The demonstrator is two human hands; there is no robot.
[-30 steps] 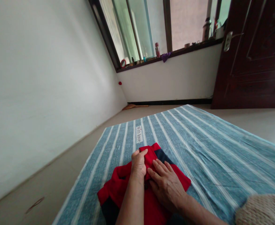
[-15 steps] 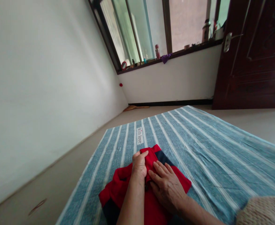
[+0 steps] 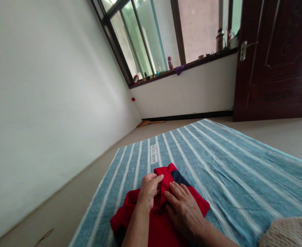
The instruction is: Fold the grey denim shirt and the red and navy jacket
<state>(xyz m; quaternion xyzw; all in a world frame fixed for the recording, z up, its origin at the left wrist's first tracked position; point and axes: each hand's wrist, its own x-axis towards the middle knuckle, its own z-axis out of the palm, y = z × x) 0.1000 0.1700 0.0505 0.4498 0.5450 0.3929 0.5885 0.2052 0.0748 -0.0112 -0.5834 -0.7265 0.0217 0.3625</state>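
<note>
A red garment (image 3: 201, 203) with dark blue panels lies partly folded on a blue-and-white striped bed cover (image 3: 130, 164). Its exact kind does not show. My left hand (image 3: 149, 188) pinches the edge of a red folded part between thumb and fingers. Just to the right, my right hand (image 3: 183, 207) rests flat on the cloth, its fingers stretched out and pressing on the red fabric beside a dark blue panel. My forearms hide the near part of the garment.
Beige knitted cloth (image 3: 290, 233) sits at the lower right. A white label (image 3: 154, 153) reading "With love" is on the cover. Beyond are a windowsill (image 3: 192, 65) with bottles and small items, a dark red door (image 3: 282, 85), and a white wall (image 3: 50, 85) at left.
My left hand has shifted slightly left and turned, with its thumb still on the fold. My right hand stays flat on the garment. The camera view has tilted a little upward.
</note>
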